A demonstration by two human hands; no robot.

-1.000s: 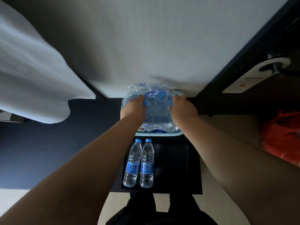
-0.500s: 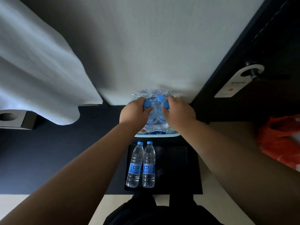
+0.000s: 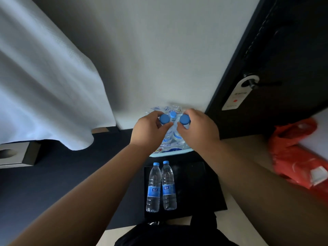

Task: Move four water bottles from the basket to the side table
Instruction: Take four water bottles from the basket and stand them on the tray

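Blue-capped bottles point(image 3: 164, 119) upright in left hand point(image 3: 150, 129) and right hand point(image 3: 198, 132), each gripped, caps toward camera

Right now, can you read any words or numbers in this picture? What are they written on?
No words can be read clearly.
Blue labels on the two bottles lying on the table: white marks, too small to read.
Door hanger: a red dot and faint grey lines of print, too blurred to read.
Plastic wrap in the basket: blue and red printing, too blurred to read.
Red bag: no readable print.
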